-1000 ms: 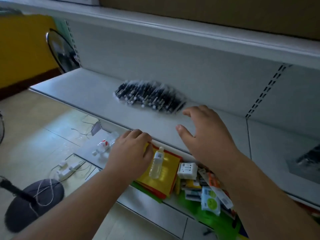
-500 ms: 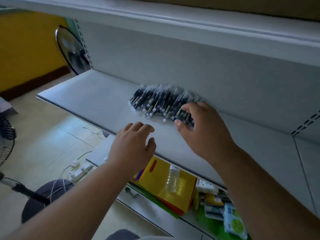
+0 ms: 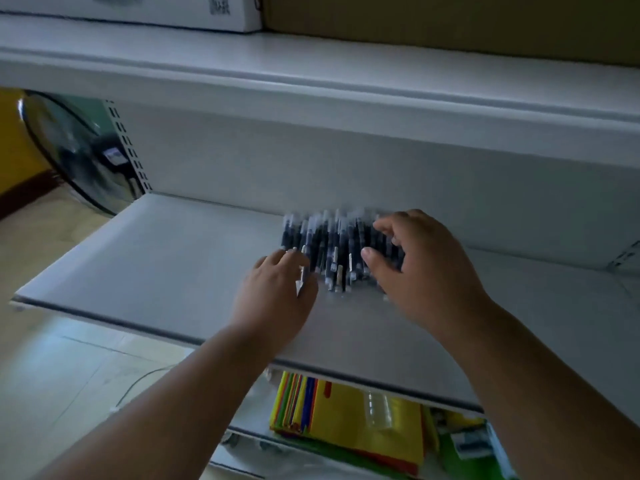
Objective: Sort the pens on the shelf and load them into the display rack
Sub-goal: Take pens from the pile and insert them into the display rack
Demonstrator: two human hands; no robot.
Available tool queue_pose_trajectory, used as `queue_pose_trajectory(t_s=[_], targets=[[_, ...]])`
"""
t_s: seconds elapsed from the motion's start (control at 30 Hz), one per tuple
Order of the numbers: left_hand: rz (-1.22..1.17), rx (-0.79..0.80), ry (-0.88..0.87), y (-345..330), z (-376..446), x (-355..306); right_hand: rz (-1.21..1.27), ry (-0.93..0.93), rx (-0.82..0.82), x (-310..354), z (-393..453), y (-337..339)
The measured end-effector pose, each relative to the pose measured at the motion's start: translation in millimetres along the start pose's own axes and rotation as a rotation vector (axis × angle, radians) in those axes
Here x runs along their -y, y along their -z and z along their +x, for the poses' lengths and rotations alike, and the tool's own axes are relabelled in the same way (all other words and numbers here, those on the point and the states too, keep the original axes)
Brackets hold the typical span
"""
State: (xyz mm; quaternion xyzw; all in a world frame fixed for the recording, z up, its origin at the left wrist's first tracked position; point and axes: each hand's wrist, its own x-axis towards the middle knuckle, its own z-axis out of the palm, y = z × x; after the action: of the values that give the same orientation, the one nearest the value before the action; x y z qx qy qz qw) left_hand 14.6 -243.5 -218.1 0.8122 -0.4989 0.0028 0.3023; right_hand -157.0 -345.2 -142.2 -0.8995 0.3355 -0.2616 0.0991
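White metal shelving fills the view, with a pale back panel and a slotted upright [image 3: 130, 147] at the far left. On the middle shelf [image 3: 156, 258], toward its far side and close to the back panel, lies a heap of dark pens [image 3: 332, 244], their barrels packed side by side and pointing roughly near-to-far; motion blur hides their caps and any printing. Both bare forearms reach in from the near edge. Left hand [image 3: 277, 292] lies palm down at the near-left corner of the heap, fingers loosely curled, with one pale-tipped pen showing between thumb and fingers; whether it pinches that pen or merely rests on it cannot be told. Right hand [image 3: 419, 265] arches over the right side of the heap, fingers spread and bent, fingertips on the pens and thumb [image 3: 369, 254] set against the near side of the pile; a firm grip cannot be confirmed. An upper shelf [image 3: 346, 74] spans the top of the view and carries a white box [image 3: 194, 12] at left and a brown carton [image 3: 450, 22] at right. Below the middle shelf, a lower level holds yellow folders [image 3: 363, 434] edged with multicoloured sheets and a clear plastic bottle [image 3: 379, 408] lying on them. At far left stands a round fan [image 3: 72, 150] before a yellow wall [image 3: 14, 143], above a beige tiled floor [image 3: 69, 368].
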Motion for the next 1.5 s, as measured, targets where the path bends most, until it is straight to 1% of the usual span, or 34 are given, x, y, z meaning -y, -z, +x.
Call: queue_pose_trajectory(t_s=[0.17, 0.37, 0.83, 0.97, 1.07, 1.13, 1.2, 1.3, 1.37, 1.43, 1.5], targets=[[-0.021, 0.105, 0.071, 1, 31, 23, -0.034, -0.092, -0.026, 21, 4, -17], [0.085, 0.198, 0.158, 0, 62, 38, -0.046, -0.14, -0.033, 33, 6, -24], [0.318, 0.329, 0.035, 6, 82, 42, -0.028, -0.147, -0.107, 34, 11, -39], [0.296, 0.299, 0.017, 6, 83, 48, -0.014, -0.164, -0.133, 30, 11, -36], [0.258, 0.292, 0.037, 10, 78, 48, -0.007, -0.184, -0.157, 27, 10, -32], [0.193, 0.279, 0.071, 15, 72, 47, -0.003, -0.21, -0.161, 24, 9, -29], [0.056, 0.239, 0.094, 21, 63, 45, -0.004, -0.237, -0.153, 21, 6, -28], [-0.298, 0.183, 0.075, 25, 39, 40, 0.001, -0.301, -0.104, 14, 3, -31], [-0.552, 0.202, 0.06, 26, 23, 36, -0.015, -0.346, -0.055, 9, 2, -38], [-0.744, 0.224, 0.046, 26, 13, 33, -0.051, -0.369, 0.003, 7, 3, -44], [-0.924, 0.225, 0.078, 28, 9, 30, -0.086, -0.392, 0.071, 7, 6, -51]])
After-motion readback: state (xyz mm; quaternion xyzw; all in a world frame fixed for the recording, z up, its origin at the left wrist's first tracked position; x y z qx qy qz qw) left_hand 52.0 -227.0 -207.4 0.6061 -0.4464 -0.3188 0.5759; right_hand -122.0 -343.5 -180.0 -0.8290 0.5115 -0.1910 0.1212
